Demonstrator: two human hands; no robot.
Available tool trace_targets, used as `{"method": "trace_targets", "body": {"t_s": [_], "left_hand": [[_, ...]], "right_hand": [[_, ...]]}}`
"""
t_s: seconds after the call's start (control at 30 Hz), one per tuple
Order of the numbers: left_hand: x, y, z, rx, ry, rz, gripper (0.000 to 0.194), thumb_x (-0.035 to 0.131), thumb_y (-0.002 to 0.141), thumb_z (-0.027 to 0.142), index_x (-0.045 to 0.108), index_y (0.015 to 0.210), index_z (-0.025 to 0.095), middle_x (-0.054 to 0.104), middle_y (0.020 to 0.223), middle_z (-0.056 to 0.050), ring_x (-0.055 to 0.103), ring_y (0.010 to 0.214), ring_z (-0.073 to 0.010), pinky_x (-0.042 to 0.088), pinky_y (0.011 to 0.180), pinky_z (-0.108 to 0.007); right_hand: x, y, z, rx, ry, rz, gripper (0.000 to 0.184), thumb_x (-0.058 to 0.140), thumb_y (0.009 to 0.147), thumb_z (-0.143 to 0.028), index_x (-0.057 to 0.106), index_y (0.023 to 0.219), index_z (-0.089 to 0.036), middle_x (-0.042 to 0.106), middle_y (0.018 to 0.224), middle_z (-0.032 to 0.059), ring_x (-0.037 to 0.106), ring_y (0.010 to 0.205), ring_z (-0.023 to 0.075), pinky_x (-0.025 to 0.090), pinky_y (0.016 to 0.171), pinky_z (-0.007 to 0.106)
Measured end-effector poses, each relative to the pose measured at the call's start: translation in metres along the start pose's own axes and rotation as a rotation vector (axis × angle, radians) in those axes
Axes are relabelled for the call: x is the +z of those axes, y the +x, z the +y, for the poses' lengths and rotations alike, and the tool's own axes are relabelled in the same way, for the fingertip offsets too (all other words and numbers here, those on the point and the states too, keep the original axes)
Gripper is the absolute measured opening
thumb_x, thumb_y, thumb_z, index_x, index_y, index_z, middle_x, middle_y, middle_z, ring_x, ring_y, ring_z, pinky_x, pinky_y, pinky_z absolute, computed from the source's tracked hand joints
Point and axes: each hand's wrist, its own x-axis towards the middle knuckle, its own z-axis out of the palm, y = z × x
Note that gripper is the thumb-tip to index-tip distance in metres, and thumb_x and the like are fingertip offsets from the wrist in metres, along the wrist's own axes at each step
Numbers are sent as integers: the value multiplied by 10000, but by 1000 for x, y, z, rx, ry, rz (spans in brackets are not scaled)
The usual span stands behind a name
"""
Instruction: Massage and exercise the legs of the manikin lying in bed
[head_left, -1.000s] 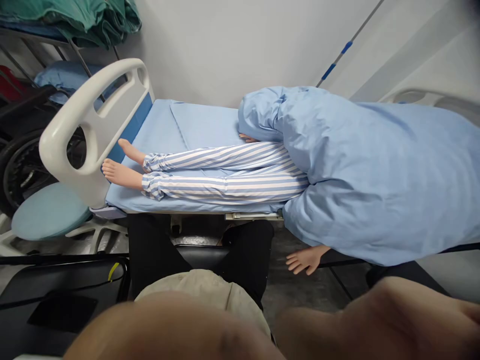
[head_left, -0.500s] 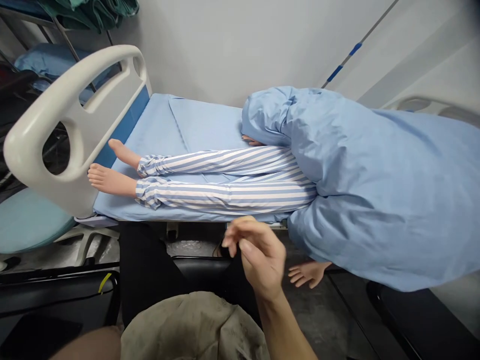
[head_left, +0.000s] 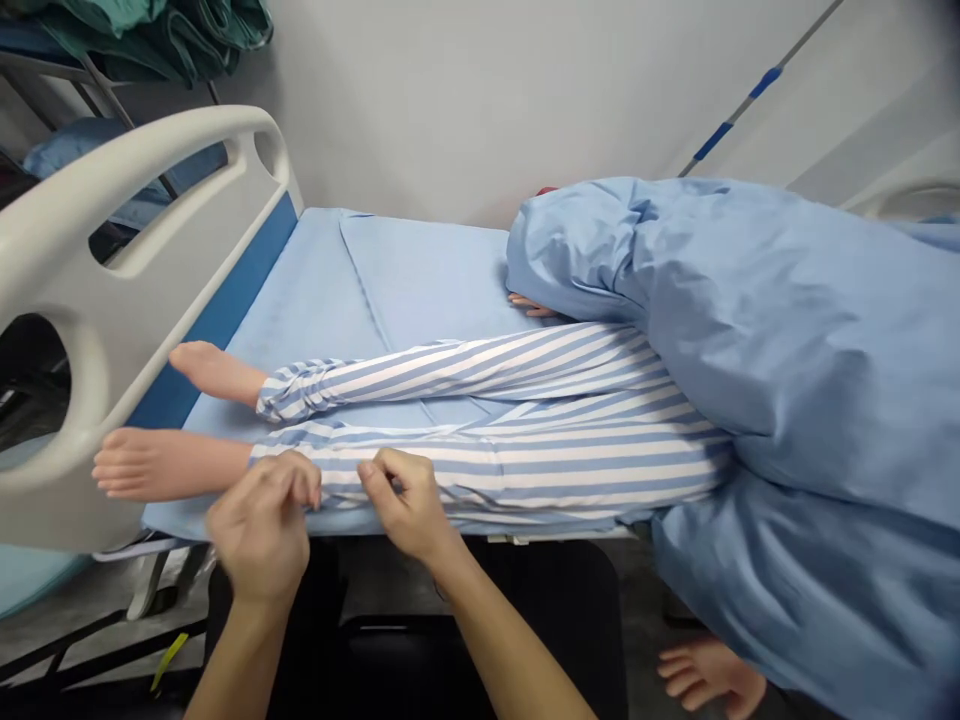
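A manikin's legs in blue-and-white striped trousers (head_left: 525, 460) lie stretched out along the bed, the bare feet (head_left: 161, 462) at the left end. My left hand (head_left: 262, 525), somewhat blurred, is curled closed in front of the near ankle and trouser cuff. My right hand (head_left: 409, 500) makes a loose fist in front of the near shin, thumb apart from the curled fingers. I see nothing held in either hand, and whether they touch the trousers I cannot tell. A bunched light-blue quilt (head_left: 810, 340) hides the manikin's upper body.
The white footboard (head_left: 187, 140) rises at the left end of the blue-sheeted bed (head_left: 420, 270). One manikin hand (head_left: 709, 672) hangs below the quilt on the near side. Green folded cloth (head_left: 172, 40) lies on a rack at upper left. A pole (head_left: 739, 115) leans against the wall.
My left hand has come up into view beside the near ankle. My right hand has moved left to the near shin and closed more. The view has shifted closer to the bed.
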Motion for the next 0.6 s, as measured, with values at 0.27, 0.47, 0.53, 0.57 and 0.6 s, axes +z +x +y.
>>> {"method": "trace_targets", "body": {"t_s": [0.27, 0.47, 0.53, 0.57, 0.6], "left_hand": [[62, -3, 27, -11, 35, -79, 401, 420, 793, 461, 331, 522, 178, 311, 461, 41, 313, 480, -88, 276, 470, -215], [66, -5, 30, 20, 210, -81, 399, 412, 799, 435, 303, 525, 166, 300, 439, 51, 266, 466, -76, 235, 483, -215], [65, -6, 29, 56, 218, -65, 390, 410, 802, 419, 300, 527, 165, 303, 441, 51, 263, 471, -77, 231, 489, -216], [65, -7, 28, 74, 218, -59, 384, 406, 804, 412, 304, 528, 165, 307, 443, 50, 265, 473, -77, 229, 492, -216], [65, -7, 27, 93, 215, -55, 377, 403, 806, 404, 313, 528, 165, 312, 445, 50, 268, 474, -77, 229, 495, -217]], "right_hand": [[23, 42, 38, 55, -249, -19, 283, 388, 869, -275, 371, 608, -170, 403, 542, -36, 360, 522, 72, 226, 530, 225], [20, 45, 35, 79, -216, -24, 317, 357, 884, -275, 344, 586, -169, 389, 516, -39, 340, 486, 67, 225, 510, 218], [21, 46, 36, 82, -224, -6, 328, 347, 890, -281, 336, 582, -169, 374, 501, -43, 337, 476, 65, 223, 510, 217], [21, 45, 37, 79, -231, 3, 332, 343, 892, -285, 339, 581, -169, 371, 496, -44, 337, 472, 65, 221, 510, 216], [22, 45, 38, 72, -238, 11, 334, 340, 894, -288, 347, 581, -169, 375, 493, -46, 339, 470, 64, 220, 511, 216]]}}
